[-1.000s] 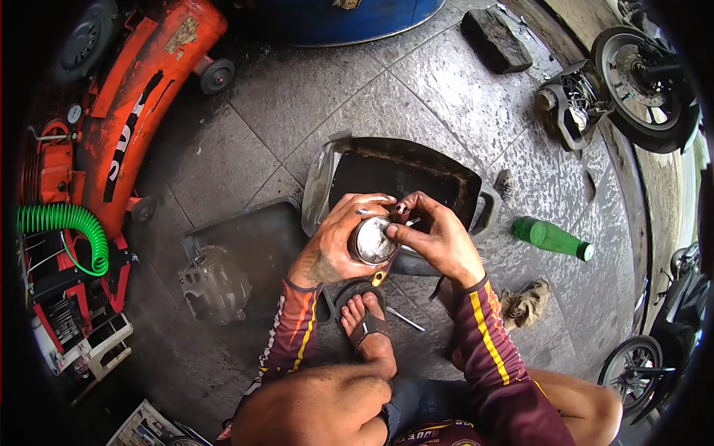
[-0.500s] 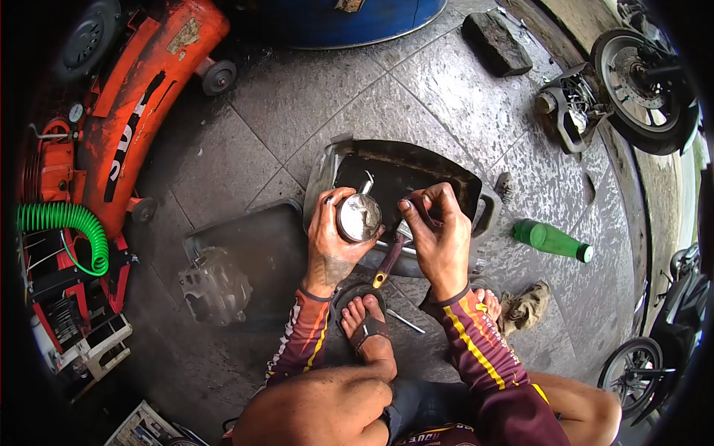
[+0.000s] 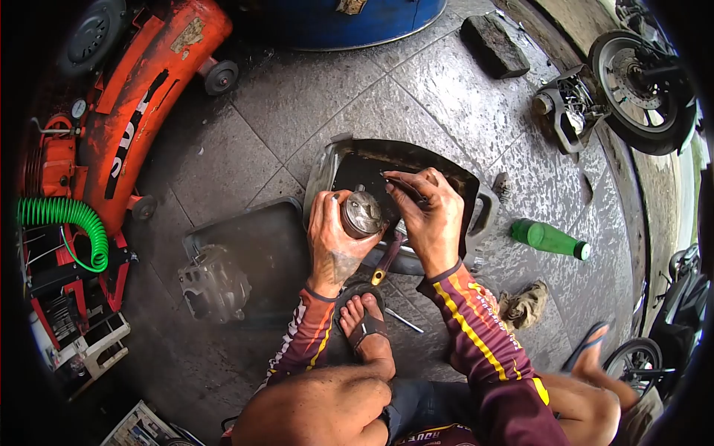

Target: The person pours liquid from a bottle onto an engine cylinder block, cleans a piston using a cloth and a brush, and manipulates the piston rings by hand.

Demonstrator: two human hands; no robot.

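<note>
My left hand [image 3: 327,238] is wrapped around a metal engine piston [image 3: 362,214], its dirty, greyish crown turned up toward me. Just right of the piston, my right hand [image 3: 428,215] is closed in a pinch. A small dark, thin piece shows at its fingertips, too small to make out. Both hands are above a black tray [image 3: 476,223] with a handle at its side. A tool with a dark purple handle [image 3: 387,262] and a yellow end leans at the tray's near edge, between my wrists.
A second dark tray [image 3: 279,256] on the left holds a metal engine cover [image 3: 216,282]. A green bottle [image 3: 550,238] and a crumpled rag [image 3: 524,305] lie right. An orange compressor [image 3: 149,111], a blue drum [image 3: 335,26], a dark block [image 3: 496,44] and motorcycle wheels [image 3: 636,89] stand around.
The piston has tilted in my left hand. My right hand has moved up and left, its fingertips now beside the piston's top. Another person's sandalled foot has appeared at lower right.
</note>
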